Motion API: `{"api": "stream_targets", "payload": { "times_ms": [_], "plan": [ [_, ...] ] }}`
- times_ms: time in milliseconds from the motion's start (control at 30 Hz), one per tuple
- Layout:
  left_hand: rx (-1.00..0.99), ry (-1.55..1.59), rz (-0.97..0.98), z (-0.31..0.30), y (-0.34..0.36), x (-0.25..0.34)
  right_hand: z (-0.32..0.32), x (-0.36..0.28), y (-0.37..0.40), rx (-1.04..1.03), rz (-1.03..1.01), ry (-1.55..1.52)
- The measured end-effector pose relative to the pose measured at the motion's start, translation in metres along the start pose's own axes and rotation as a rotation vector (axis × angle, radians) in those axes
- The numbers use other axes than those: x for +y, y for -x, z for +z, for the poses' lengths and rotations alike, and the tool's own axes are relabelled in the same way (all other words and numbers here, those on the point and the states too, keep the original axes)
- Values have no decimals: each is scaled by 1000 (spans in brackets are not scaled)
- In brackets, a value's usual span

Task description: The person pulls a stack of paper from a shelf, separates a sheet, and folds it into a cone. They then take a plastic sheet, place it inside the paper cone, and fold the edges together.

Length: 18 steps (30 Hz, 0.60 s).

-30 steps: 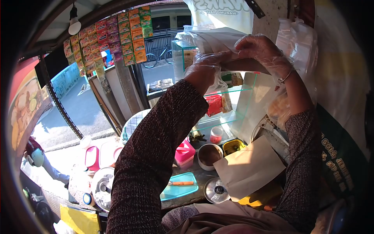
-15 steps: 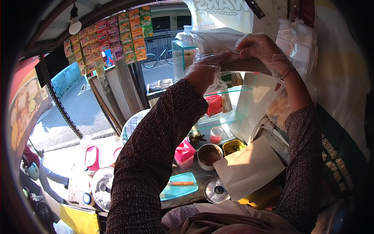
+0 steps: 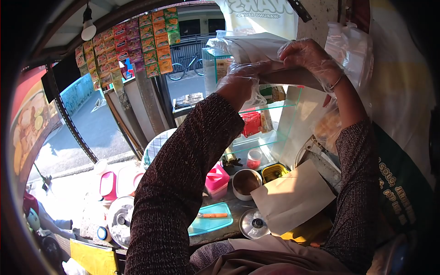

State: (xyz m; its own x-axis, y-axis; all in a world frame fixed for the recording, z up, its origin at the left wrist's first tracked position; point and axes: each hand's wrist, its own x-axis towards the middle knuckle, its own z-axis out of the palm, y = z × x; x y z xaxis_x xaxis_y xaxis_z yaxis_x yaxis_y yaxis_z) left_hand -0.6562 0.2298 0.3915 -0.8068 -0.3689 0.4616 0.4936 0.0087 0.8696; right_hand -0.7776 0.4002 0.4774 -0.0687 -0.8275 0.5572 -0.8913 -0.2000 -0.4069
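Both of my hands are raised at the top of the glass display case (image 3: 270, 137) and wear thin clear plastic gloves. A stack of wrapping paper sheets (image 3: 259, 43), pale on top and brown at the near edge, lies up there. My left hand (image 3: 243, 75) is closed on the stack's near left edge, with its fingertips partly hidden. My right hand (image 3: 309, 59) curls over the right side, thumb and fingers bent together at the paper's edge. Another brown paper sheet (image 3: 293, 197) lies lower down, over the counter by my right forearm.
On the counter are a turquoise tray (image 3: 211, 225) with an orange-handled knife (image 3: 214, 215), a pot of brown contents (image 3: 246, 183), a metal lid (image 3: 255, 223), a yellow basket (image 3: 274, 173) and a pink container (image 3: 217, 178). Sachet strips (image 3: 119, 43) hang left. A person (image 3: 43, 211) is at lower left.
My hands and the paper stay almost in place. The person at the lower left has shifted lower and further out of view.
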Motion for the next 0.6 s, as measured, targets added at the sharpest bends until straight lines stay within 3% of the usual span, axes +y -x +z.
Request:
{"api": "stream_targets", "payload": {
  "times_ms": [400, 600],
  "plan": [
    [15, 128, -49, 5, 0, 1, -3, 7, -3, -53, -67, -123],
    [12, 142, -22, 5, 1, 2, -4, 6, -5, -37, -33, -13]
  ]
}}
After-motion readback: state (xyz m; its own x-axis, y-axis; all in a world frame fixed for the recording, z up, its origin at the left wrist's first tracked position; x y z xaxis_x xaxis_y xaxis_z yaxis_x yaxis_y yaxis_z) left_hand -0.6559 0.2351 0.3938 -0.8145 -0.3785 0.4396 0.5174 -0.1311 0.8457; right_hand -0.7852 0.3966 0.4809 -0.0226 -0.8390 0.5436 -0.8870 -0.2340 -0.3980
